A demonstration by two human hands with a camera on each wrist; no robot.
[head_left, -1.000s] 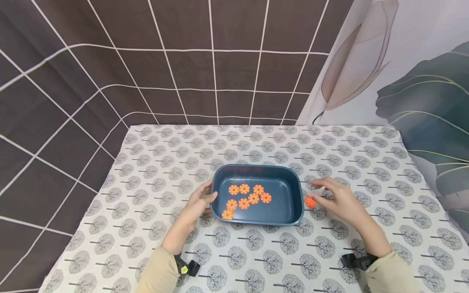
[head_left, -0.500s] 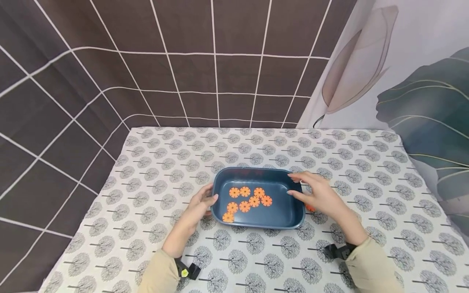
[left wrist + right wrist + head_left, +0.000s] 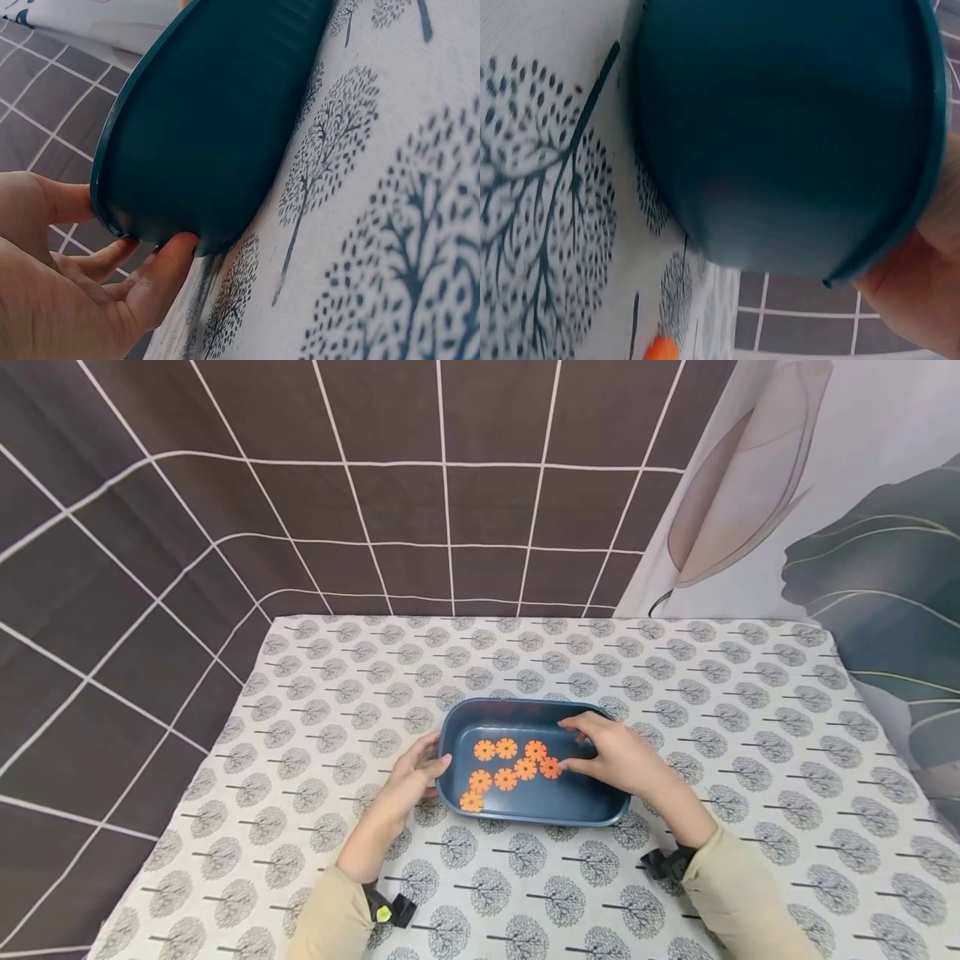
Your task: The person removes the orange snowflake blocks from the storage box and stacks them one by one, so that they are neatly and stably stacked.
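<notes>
A dark blue rectangular plastic basin (image 3: 585, 806) stands on the tablecloth, with several orange notched discs (image 3: 505, 778) lying flat on its floor, mostly toward the left and middle. My left hand (image 3: 411, 774) grips the basin's left end, thumb over the rim and fingers against the outer wall (image 3: 217, 127). Over the basin's right end reaches my right hand (image 3: 618, 756), its thumb and forefinger spread apart. The thumb tip is right at the edge of the rightmost disc (image 3: 550, 767). In the right wrist view the basin wall (image 3: 780, 150) hides the fingertips.
A loose orange piece (image 3: 661, 349) lies on the cloth outside the basin's right end, hidden from the head view. The tree-print tablecloth (image 3: 360, 652) covers the table. Dark grid-patterned curtain (image 3: 405, 502) hangs behind and to the left.
My right hand has moved left, from the loose orange piece outside the basin, across the right rim to the discs inside. The left hand has kept its grip on the basin.
</notes>
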